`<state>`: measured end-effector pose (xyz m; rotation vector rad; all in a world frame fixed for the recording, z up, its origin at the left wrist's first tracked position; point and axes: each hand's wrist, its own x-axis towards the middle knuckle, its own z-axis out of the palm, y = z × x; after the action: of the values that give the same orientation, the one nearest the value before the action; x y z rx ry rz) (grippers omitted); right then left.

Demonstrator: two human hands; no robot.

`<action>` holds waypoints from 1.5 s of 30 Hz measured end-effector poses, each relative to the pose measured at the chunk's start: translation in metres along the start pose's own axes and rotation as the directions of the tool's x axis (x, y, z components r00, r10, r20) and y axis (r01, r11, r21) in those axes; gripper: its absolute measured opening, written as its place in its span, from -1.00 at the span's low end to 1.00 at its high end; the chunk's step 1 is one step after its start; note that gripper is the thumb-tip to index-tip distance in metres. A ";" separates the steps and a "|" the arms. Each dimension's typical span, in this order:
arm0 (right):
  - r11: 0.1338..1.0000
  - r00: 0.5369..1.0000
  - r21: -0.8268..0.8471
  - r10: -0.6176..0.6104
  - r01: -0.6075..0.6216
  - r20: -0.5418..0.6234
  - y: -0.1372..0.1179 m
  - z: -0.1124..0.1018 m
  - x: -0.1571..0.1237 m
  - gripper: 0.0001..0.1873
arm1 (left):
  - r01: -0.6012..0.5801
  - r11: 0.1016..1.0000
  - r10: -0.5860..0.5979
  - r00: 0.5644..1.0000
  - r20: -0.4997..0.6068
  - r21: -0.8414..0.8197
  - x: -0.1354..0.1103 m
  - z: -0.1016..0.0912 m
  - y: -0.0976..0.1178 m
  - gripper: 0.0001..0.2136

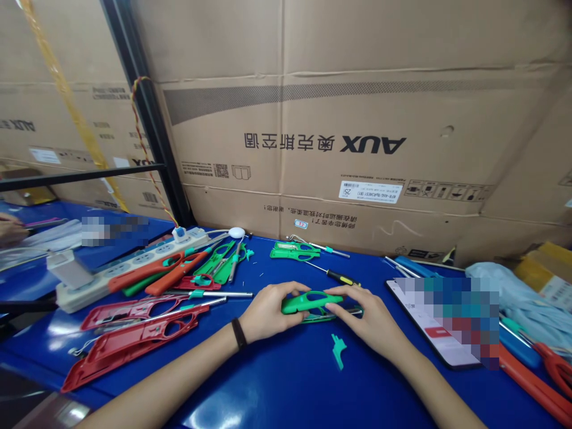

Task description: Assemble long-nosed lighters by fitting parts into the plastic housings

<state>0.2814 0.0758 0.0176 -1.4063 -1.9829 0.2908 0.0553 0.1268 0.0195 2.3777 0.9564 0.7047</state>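
A green half shell of a long-necked lighter (pixel 295 305) is held between my two hands above the blue table. My left hand (pixel 271 311) has its fingers closed on the shell's left end. On the other end, my right hand (pixel 364 311) pinches it between thumb and fingers. Just beneath lies another green shell half (pixel 315 319), partly hidden, with a metal tube (pixel 356 311) beside it. A teal trigger piece (pixel 338 350) rests on the table nearer to me.
Red shell halves (pixel 134 339), orange lighters (pixel 179 273) and a power strip (pixel 138 262) lie to the left. Behind my hands are more green shells (pixel 295 251) and a screwdriver (pixel 342 277). A phone (pixel 429 328) lies right, before a cardboard wall (pixel 313 196).
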 end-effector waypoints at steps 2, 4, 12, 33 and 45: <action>0.999 0.999 -0.010 -0.042 0.043 0.007 -0.002 0.001 0.000 -0.81 | -0.010 0.999 0.010 1.000 -0.001 0.043 -0.001 -0.002 0.001 -0.63; 0.999 0.999 -0.013 -0.050 0.050 0.010 -0.003 0.001 -0.001 -0.82 | -0.028 0.996 0.027 1.000 0.007 0.086 -0.002 -0.005 0.002 -0.61; 0.998 0.998 -0.015 -0.060 0.061 0.032 0.000 0.005 -0.004 -0.77 | -0.108 0.957 0.106 0.994 0.019 0.270 -0.005 -0.013 0.009 -0.58; 0.988 0.985 0.001 -0.155 0.156 -0.081 -0.022 0.003 -0.005 -0.87 | 0.141 0.990 -0.135 0.973 -0.188 0.022 0.004 -0.017 -0.013 -0.67; 0.967 0.968 -0.100 -0.221 0.233 0.118 -0.022 0.007 -0.009 -0.85 | 0.095 0.984 -0.102 0.994 -0.041 -0.153 -0.001 -0.007 -0.004 -0.59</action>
<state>0.2626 0.0604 0.0207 -1.2375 -2.2555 0.1540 0.0489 0.1302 0.0220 2.1762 0.9972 0.7723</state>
